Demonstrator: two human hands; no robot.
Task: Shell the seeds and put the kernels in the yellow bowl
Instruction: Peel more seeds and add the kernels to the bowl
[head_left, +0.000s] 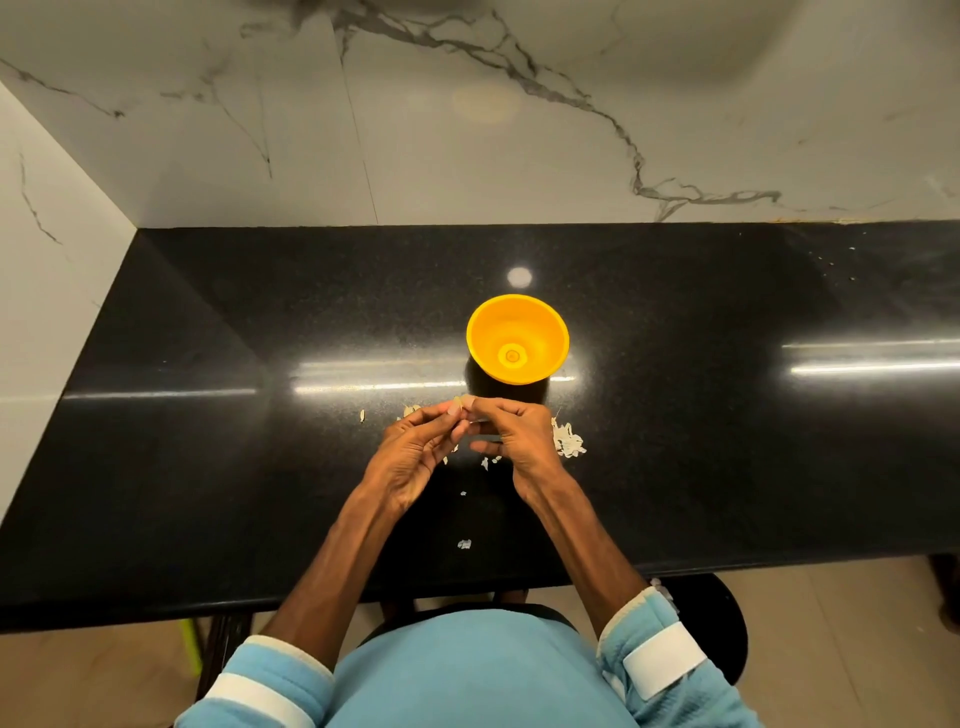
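A yellow bowl (517, 338) stands on the black counter (727, 441), just beyond my hands. One small pale kernel lies at its bottom. My left hand (410, 457) and my right hand (511, 441) meet in front of the bowl, fingertips pinched together on a small pale seed (458, 401). Both hands hover a little above the counter. A pile of pale seeds or shells (567, 441) lies right of my right hand. More pale bits (410, 411) lie by my left fingertips.
Loose shell scraps (464, 544) are scattered on the counter near its front edge. A marble wall (467, 130) rises behind the counter and along its left side. A black stool (722, 618) stands at the lower right on the tiled floor.
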